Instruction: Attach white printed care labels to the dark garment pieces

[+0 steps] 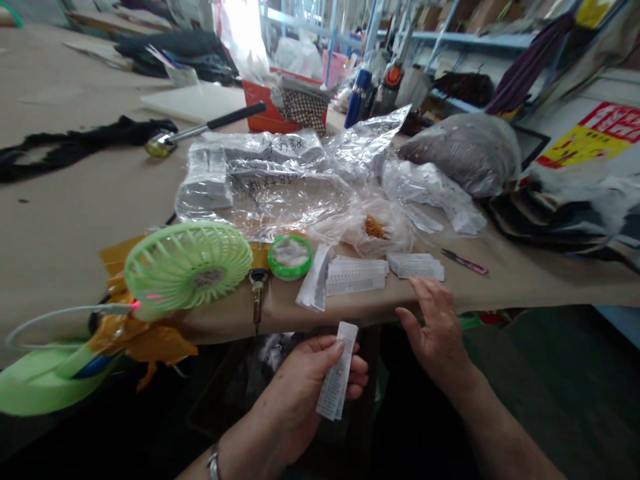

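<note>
My left hand (320, 367) is closed around a few narrow printed labels (336, 377), the thumb pressing on top, just in front of the table edge. My right hand (434, 323) is empty, thumb and fingers apart, with its fingertips close to a stack of white labels (416, 266) on the table. To the left of that stack lies a fanned pile of printed labels (356, 275). Beside it, a folded white strip bundle (315, 280) leans toward the edge. A pair of thread snips (465, 261) rests right of the stacks.
A green clip fan (189, 267) stands at the left edge, near a screwdriver-like tool (257, 300) and a green round tin (290, 257). Behind are clear plastic bags (295, 193), a bag with orange bits (375, 228), a hammer-like tool (210, 125) and a blue bottle (358, 99).
</note>
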A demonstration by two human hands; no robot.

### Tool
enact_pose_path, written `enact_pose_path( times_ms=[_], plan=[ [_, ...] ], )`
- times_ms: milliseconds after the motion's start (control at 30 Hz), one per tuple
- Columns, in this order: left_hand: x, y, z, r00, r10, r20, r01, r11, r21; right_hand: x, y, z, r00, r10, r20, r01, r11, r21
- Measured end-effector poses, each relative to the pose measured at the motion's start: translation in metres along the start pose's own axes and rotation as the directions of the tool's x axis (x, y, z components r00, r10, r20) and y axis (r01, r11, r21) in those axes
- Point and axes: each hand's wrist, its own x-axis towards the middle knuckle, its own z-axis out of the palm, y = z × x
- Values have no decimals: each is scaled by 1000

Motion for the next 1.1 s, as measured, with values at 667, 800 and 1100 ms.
enact_pose_path(
  times_ms=[667,800,1100],
  plan=[
    [-2,-4,4,1000,-4,-24,4,1000,-8,-6,-11,-11,990,-16,-142,64,936,345],
    [-2,-6,2,995,85,58,-79,991,-109,-12,-65,-3,964,-263,-38,247,834,494],
    [-6,-8,-10,988,142,-52,-151,960,-235,-25,-89,20,935,-353,25,304,838,452]
  ],
)
